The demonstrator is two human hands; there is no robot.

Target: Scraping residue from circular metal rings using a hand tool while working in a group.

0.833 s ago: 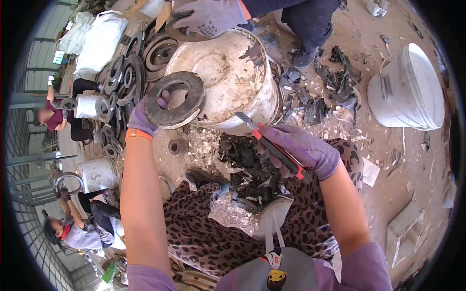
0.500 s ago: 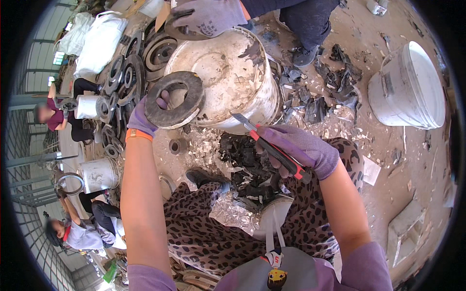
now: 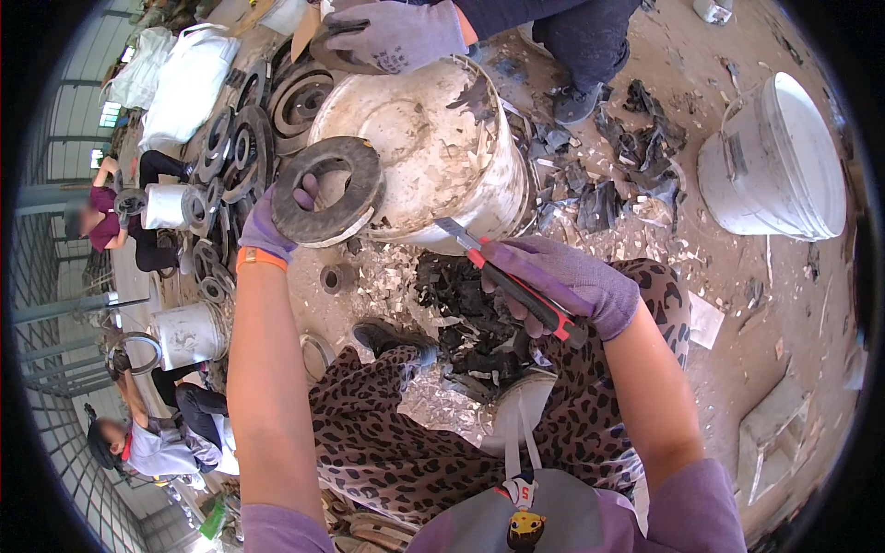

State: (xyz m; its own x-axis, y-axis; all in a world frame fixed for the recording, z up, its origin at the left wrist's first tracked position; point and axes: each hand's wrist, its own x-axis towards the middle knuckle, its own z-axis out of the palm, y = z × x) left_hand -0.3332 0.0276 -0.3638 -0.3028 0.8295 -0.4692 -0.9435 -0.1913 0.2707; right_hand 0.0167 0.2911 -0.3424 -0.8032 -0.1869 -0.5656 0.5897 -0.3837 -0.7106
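Observation:
My left hand, in a purple-grey glove, grips a thick dark ring by its left side, fingers curled through the hole. The ring is tilted over the near left edge of a large dirty white bucket. In my gloved right hand is a red and black utility knife. Its blade is out and points up and left toward the bucket's near side, apart from the ring. A co-worker's gloved hand holds another dark ring at the bucket's far edge.
Stacked dark rings lie left of the bucket. Black scraps and pale shavings cover the floor between my legs; more torn black pieces lie right. A white pail stands far right. Two people work at the left beside white buckets.
Both my hands keep nearly the same places, with the ring and the knife shifted only slightly. The view itself has moved a little.

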